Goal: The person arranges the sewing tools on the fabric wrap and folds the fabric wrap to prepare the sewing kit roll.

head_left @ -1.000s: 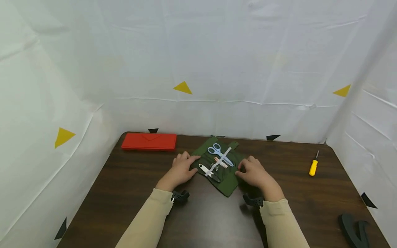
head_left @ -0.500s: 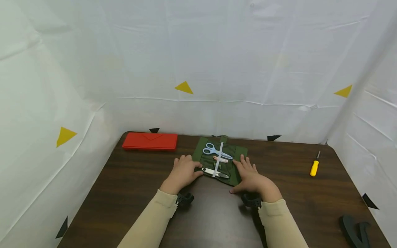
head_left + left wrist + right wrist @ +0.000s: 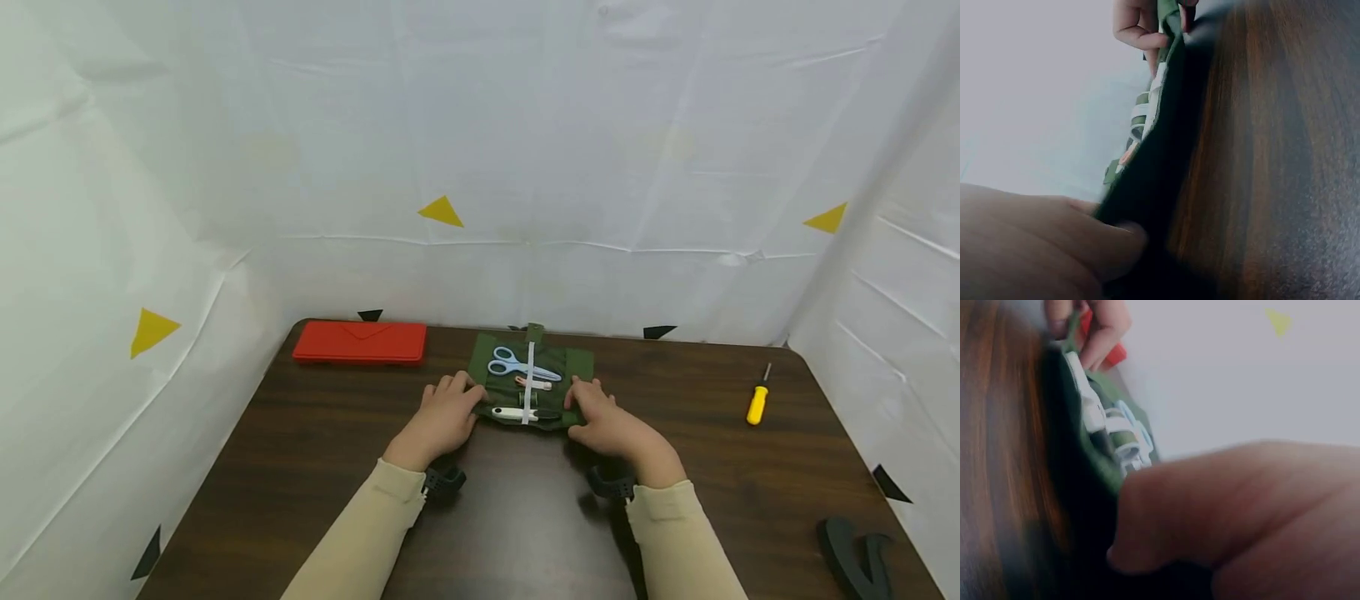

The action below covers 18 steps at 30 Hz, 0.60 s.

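A green cloth sewing kit (image 3: 579,365) lies unfolded near the table's back edge. A white elastic strip (image 3: 529,375) runs across light-blue scissors (image 3: 517,365), a small pink-and-white item (image 3: 542,385), a green thread spool (image 3: 1124,437) and a white-handled tool with a dark end (image 3: 510,413). My left hand (image 3: 441,418) pinches the kit's near left corner between thumb and fingers. At the near right corner, my right hand (image 3: 611,427) pinches the cloth. The near edge looks raised off the table in the left wrist view. The fingertips under the cloth are hidden.
A flat red case (image 3: 360,342) lies at the back left of the brown table (image 3: 315,467). A yellow-handled screwdriver (image 3: 758,403) is at the right. Near the front right is a black curved object (image 3: 855,558). White sheeting (image 3: 525,150) surrounds the table.
The sewing kit has turned from a slant to nearly square with the table's back edge. My right hand spread its fingers along the right side, then took hold of the near right corner.
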Each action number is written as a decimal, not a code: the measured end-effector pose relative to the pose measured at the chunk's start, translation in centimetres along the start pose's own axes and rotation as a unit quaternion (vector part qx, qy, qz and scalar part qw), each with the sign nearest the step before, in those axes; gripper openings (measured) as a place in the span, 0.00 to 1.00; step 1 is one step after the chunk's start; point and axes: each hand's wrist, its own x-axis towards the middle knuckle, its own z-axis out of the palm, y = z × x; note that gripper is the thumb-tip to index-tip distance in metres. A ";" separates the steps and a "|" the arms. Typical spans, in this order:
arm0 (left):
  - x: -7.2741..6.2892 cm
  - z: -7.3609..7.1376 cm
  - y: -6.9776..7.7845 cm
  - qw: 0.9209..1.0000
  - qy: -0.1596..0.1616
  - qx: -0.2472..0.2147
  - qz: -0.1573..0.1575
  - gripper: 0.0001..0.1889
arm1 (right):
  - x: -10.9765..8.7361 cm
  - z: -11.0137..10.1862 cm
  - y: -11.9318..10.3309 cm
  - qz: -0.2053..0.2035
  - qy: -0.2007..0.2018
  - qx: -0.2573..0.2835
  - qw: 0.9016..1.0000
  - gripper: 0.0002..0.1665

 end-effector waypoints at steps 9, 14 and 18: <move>0.7 0.5 -0.6 0.997 0.012 -0.053 0.050 0.04 | -0.4 -0.5 0.2 0.000 0.002 -0.058 0.998 0.14; 0.8 0.6 -0.5 0.996 0.001 -0.080 0.039 0.08 | -0.6 -1.0 0.3 -0.001 -0.023 -0.011 1.000 0.11; 0.8 0.7 -0.4 0.995 0.000 -0.089 0.039 0.11 | -0.7 -1.1 0.2 -0.001 -0.033 -0.004 0.999 0.10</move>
